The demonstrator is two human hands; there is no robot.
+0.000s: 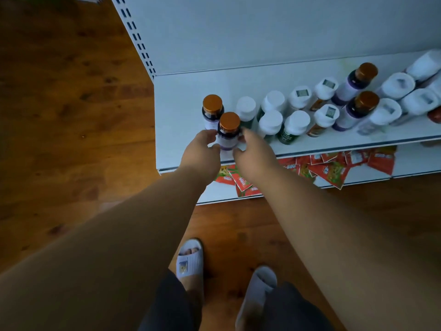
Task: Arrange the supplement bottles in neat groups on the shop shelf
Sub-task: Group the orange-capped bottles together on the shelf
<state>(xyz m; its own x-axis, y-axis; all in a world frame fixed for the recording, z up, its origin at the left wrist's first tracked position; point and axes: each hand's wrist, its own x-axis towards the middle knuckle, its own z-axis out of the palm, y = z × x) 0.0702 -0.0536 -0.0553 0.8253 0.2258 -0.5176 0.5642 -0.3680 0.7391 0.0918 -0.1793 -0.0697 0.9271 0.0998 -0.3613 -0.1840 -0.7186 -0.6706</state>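
Head view: a person stood before a white shop shelf point(191, 91), both bare arms reaching to its left front part.
Held bottle: a copper-capped bottle point(228, 132) with a white and purple label stood upright near the shelf's front edge, between the two hands.
Left hand: the left hand point(202, 152) curled round the held bottle's left side, fingers and thumb on its label; this grip held the bottle.
Right hand: the right hand point(254, 154) wrapped the same bottle from its right side, thumb low on the label; this grip also held the bottle.
Second bottle: another copper-capped bottle point(212, 110) stood just behind and left of the held bottle, about touching it.
White-capped bottles: a double row of white-capped bottles point(270, 120) ran rightward from the held bottle, the nearest with green labels, those further along with orange labels.
Far pair: two more copper-capped bottles point(360, 103) stood among that row, well right of the held bottle, one behind the other.
Right end: larger white-capped bottles point(397, 86) crowded the shelf beyond the far pair, partly blurred.
Lower shelf: red packets point(334, 168) lay loosely scattered on the lower shelf, below and right of the held bottle.
Floor: a wooden floor point(71, 103) spread left of the shelf; two pale slippers point(189, 261) stood on it below the hands.
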